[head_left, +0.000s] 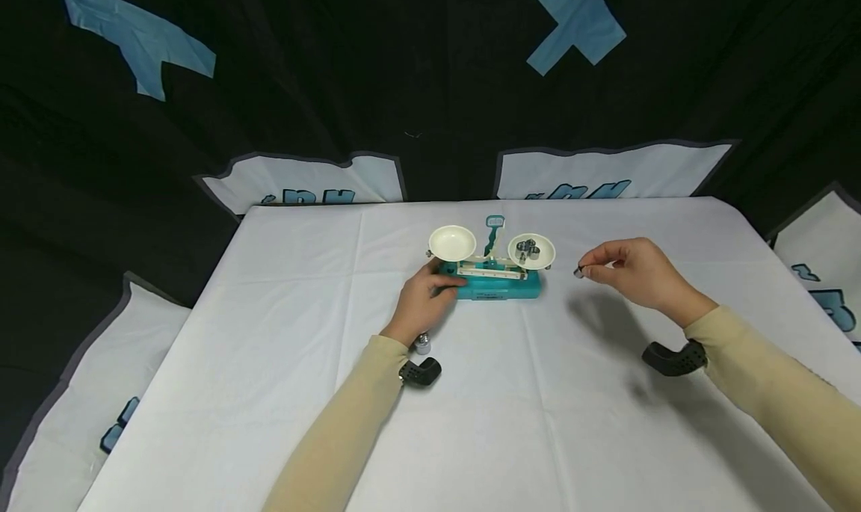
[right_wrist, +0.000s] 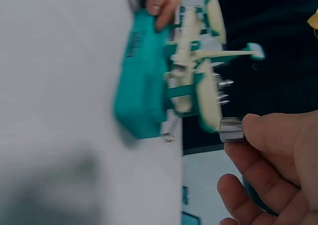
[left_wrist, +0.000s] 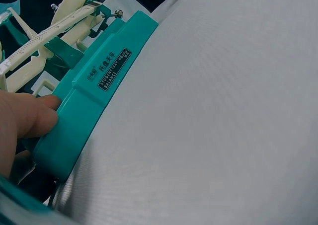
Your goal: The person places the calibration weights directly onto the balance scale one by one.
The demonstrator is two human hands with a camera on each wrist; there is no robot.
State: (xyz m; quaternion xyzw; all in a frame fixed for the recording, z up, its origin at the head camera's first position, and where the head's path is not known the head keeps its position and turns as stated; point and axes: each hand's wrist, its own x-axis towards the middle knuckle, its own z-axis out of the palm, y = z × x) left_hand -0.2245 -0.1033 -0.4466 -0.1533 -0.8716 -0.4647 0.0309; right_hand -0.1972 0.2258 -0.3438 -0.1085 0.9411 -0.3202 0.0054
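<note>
A teal and cream tray balance [head_left: 498,289] stands toward the far side of the table. My left hand [head_left: 424,299] grips the left end of its base, thumb over the front edge in the left wrist view. The left pan [head_left: 453,243] holds nothing. Several metal weights [head_left: 528,250] stand together in the right pan [head_left: 546,255]. To the right of the balance, my right hand [head_left: 635,273] is raised above the cloth. It pinches a small shiny cylindrical weight [right_wrist: 231,130] between thumb and fingertips, with the other fingers loosely curled.
A small metal and whitish object [head_left: 422,343] sits beside my left wrist, partly hidden by it. White cloth [head_left: 471,422] with fold creases covers the table. Behind the table's far edge hangs a dark curtain [head_left: 430,86] with blue patches.
</note>
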